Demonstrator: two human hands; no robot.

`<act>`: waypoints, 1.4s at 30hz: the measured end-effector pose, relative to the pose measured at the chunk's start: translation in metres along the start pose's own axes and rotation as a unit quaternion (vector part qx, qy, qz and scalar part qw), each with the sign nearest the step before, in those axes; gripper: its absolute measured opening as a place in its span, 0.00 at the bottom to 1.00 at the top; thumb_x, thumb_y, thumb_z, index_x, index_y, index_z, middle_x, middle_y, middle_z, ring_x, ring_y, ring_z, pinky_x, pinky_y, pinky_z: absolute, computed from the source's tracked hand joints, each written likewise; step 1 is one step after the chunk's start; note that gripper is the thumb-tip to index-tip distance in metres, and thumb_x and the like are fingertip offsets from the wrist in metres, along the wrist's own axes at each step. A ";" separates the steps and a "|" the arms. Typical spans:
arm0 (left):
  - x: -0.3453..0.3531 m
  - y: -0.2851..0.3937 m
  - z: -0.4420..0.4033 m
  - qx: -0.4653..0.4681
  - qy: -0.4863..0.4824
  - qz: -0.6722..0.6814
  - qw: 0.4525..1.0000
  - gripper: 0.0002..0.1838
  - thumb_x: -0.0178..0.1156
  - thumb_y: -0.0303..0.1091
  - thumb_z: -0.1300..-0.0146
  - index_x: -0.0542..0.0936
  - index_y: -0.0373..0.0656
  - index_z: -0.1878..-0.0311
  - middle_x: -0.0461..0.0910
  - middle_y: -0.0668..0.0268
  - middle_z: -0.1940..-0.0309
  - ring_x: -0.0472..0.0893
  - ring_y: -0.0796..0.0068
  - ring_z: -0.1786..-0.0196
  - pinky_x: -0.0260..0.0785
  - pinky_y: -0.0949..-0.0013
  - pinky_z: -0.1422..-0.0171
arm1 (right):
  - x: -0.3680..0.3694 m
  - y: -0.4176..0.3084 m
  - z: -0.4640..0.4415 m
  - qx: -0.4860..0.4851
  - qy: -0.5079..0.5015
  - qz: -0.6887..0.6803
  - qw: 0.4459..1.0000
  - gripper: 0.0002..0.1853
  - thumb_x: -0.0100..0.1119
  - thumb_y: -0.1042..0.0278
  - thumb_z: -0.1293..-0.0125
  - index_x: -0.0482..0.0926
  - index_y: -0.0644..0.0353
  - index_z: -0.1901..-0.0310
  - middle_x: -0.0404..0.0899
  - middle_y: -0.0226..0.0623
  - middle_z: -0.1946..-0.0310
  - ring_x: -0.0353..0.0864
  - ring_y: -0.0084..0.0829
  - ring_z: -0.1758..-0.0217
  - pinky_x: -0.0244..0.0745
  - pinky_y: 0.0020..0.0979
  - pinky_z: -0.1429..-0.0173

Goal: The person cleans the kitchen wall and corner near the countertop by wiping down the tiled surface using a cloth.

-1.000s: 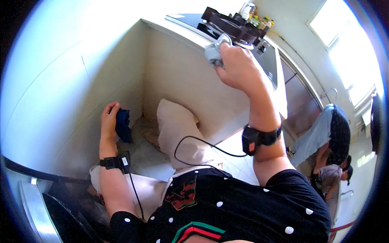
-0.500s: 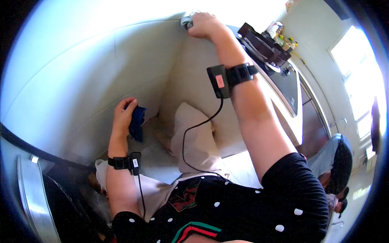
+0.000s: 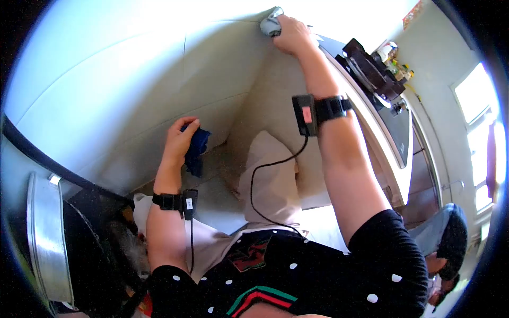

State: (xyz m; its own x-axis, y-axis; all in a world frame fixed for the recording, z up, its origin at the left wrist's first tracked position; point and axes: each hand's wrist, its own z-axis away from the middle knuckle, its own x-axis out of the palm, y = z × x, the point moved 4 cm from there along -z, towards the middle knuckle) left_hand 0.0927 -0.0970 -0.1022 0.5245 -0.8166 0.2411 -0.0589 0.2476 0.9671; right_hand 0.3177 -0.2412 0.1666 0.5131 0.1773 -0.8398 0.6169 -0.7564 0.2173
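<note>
Within the last second, shifted a bunched pale-grey cloth (image 3: 270, 25) in the right hand (image 3: 293, 36), with fingers curled closed around it, from before the black glass-topped hob (image 3: 394, 130) at two o'clock to the white tiled wall (image 3: 132, 69) at twelve; so now at the wall, off the hob. Holding a crumpled dark-blue cloth (image 3: 196, 150) at ten o'clock in the left hand (image 3: 181, 139), with bent fingers loosely closed. Beyond: a white-edged counter (image 3: 407, 183) at three o'clock, a bright window (image 3: 472, 95) at half past two, another person (image 3: 450, 238) at four.

Daylight glares white from the window (image 3: 473, 98) near 2 o'clock; the wall (image 3: 122, 85) washes out toward 12; shadows deepen around 8; fisheye edges curve into black.
</note>
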 end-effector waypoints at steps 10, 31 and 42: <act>-0.009 0.008 0.004 0.011 0.037 0.002 0.999 0.14 0.62 0.37 0.38 0.79 0.40 0.53 0.81 0.66 0.60 0.78 0.77 0.59 0.69 0.75 0.54 | 0.004 -0.079 0.066 -0.050 0.238 -0.361 0.900 0.32 0.67 0.64 0.46 0.65 0.69 0.43 0.70 0.53 0.52 0.73 0.49 0.49 0.71 0.44 0.47; -0.035 0.016 0.001 0.061 0.120 0.047 0.990 0.10 0.62 0.32 0.38 0.79 0.39 0.56 0.80 0.68 0.63 0.77 0.81 0.61 0.70 0.76 0.55 | 0.262 -0.176 0.161 -0.143 -0.255 -0.345 0.892 0.30 0.68 0.78 0.60 0.77 0.58 0.48 0.70 0.48 0.46 0.69 0.52 0.41 0.69 0.43 0.38; -0.017 0.012 -0.012 0.055 0.136 0.017 0.989 0.08 0.62 0.31 0.38 0.80 0.39 0.58 0.79 0.69 0.65 0.76 0.82 0.65 0.68 0.78 0.60 | 0.025 -0.124 0.031 -0.223 0.368 -0.358 0.829 0.35 0.71 0.67 0.64 0.76 0.54 0.46 0.69 0.46 0.46 0.68 0.50 0.43 0.64 0.45 0.37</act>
State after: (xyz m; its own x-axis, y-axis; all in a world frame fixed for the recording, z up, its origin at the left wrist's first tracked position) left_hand 0.0930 -0.0738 -0.0959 0.7286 -0.6351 0.2565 -0.1647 0.2011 0.9656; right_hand 0.2353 -0.1623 0.1034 0.0440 0.9400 -0.3383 0.9955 -0.0126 0.0944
